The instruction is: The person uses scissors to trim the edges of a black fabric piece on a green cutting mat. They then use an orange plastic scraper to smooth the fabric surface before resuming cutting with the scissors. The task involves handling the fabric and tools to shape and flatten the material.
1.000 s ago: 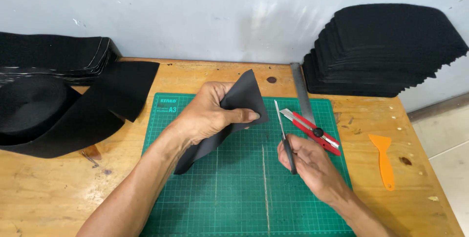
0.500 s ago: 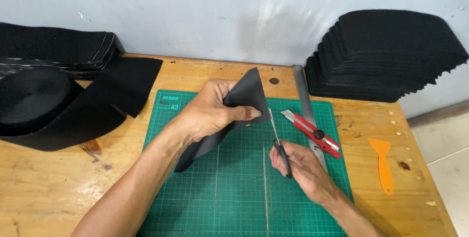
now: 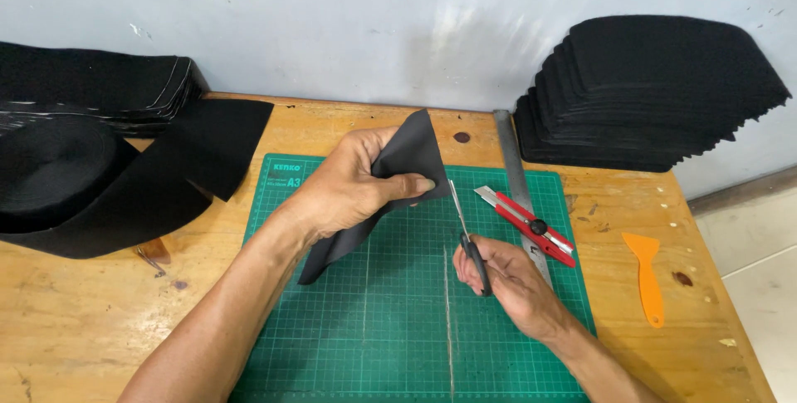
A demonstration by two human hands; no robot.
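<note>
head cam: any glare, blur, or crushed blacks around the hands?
Head view: sharp, no motion blur on the left hand or right hand; soft bright patch on the wall, no hard glare; black fabric piece and fabric stack read almost featureless; scissors are clear against the green cutting mat.

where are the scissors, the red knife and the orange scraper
scissors [image 3: 465, 220], head view, on the blades above the right hand
red knife [image 3: 531, 224], head view, on the middle of its red body
orange scraper [image 3: 643, 266], head view, on its flat blade
</note>
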